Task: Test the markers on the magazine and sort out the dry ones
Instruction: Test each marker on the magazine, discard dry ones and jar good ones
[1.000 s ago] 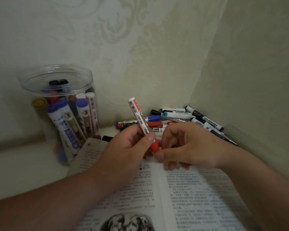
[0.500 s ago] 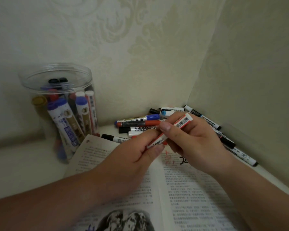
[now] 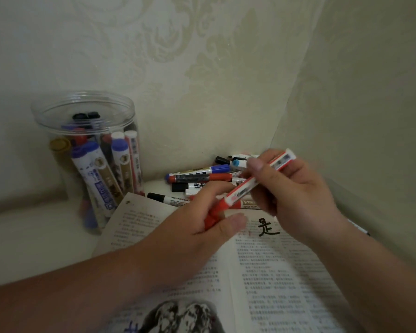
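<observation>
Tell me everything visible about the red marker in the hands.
The red marker has a white plastic-looking barrel with a red label and dark blurred print near its far end, and a red cap. It is held slanted above the open magazine, cap end lower-left. The left hand pinches the cap; the right hand grips the barrel. Whether the cap is fully seated cannot be told.

A home corner, by the look of it: cream damask wallpaper (image 3: 178, 68) on both walls, a clear plastic jar (image 3: 87, 111) of markers, an open magazine (image 3: 274, 272)
</observation>
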{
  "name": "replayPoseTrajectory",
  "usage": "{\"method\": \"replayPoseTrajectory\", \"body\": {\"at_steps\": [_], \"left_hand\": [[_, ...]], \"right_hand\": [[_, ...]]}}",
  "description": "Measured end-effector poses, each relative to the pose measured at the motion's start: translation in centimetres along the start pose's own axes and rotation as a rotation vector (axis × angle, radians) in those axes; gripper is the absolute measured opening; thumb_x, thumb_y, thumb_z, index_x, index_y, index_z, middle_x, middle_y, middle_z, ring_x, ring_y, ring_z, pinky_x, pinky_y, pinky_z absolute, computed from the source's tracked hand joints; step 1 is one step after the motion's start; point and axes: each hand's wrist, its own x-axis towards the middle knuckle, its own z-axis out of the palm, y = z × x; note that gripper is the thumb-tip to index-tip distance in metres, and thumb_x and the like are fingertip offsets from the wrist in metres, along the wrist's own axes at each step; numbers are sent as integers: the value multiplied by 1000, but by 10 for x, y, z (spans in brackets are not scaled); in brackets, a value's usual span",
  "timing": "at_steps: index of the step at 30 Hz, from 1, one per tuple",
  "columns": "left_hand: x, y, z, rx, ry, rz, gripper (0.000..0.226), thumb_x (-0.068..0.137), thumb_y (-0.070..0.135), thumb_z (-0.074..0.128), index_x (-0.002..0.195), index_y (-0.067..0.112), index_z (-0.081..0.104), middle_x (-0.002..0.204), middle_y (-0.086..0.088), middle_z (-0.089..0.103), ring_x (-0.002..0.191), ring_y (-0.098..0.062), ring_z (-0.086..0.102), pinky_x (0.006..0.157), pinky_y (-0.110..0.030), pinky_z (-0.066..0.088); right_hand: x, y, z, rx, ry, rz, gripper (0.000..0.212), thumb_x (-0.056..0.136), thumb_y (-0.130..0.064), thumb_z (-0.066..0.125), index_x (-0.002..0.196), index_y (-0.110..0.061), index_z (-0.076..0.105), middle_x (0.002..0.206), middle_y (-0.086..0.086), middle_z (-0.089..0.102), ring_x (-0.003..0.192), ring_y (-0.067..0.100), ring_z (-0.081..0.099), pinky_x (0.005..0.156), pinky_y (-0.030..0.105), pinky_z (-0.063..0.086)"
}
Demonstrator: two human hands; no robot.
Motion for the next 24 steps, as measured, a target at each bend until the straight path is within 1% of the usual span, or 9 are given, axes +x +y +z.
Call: {"method": "replayPoseTrajectory", "body": {"at_steps": [5,7,9,11,14,16,19,22,24], "left_hand": [[0,-8,-1,73,24,-60,59,96,10,47,124,60,33,106,21,58,87,-11,61,77,-36,52],[1,-11,2,131,43,-45,66,94,-1,43,123,58,32,106,22,58,96,-5,62,80,-28,51],[2,-13,5,149,62,-8,67,97,-4,42,123,57,33,106,20,61,101,-4,64,84,-22,50],[2,-12,6,126,68,30,60,100,1,44,125,55,35,107,19,64,106,-4,66,89,-19,48],[1,-8,6,55,81,96,48,97,18,54,123,56,43,111,20,69,110,-5,67,96,-32,47],[1,-7,6,74,87,85,49,94,19,68,119,57,50,110,27,70,110,1,65,98,-28,46],[1,-3,5,247,144,84,36,78,37,73,108,55,63,102,37,68,99,8,61,82,-20,45],[4,-5,4,317,134,62,32,67,56,66,100,55,67,102,34,67,92,3,61,69,-19,46],[7,-11,6,283,122,66,38,65,54,69,103,55,65,103,26,70,90,-3,65,71,-17,51]], "right_hand": [[14,-20,-28,64,236,-19,32,82,-11,77,64,-13,50,42,-3,36,33,8,27,38,19,20],[16,-25,-42,29,201,47,32,85,3,69,68,-10,45,42,-1,33,33,9,24,37,19,18],[12,-27,-55,-35,97,143,22,79,1,67,68,-7,50,43,4,35,35,14,26,39,22,16],[3,-26,-68,-114,7,220,6,72,-7,62,68,-3,61,45,14,45,35,21,39,39,25,21],[-11,-18,-91,-108,-112,352,18,75,-11,61,78,0,74,61,25,64,48,33,63,37,26,43],[-18,-11,-101,-34,-174,408,20,76,-15,76,89,-1,76,73,27,69,61,35,70,44,29,51],[-24,8,-107,26,-146,383,35,61,-15,92,87,-2,72,69,22,63,57,28,63,46,29,53],[-26,21,-104,-23,-64,332,13,67,3,72,73,-4,62,58,18,48,43,24,46,41,25,48],[-26,25,-103,-15,0,310,12,66,4,63,69,-6,59,59,20,37,44,22,36,38,25,45]]}}
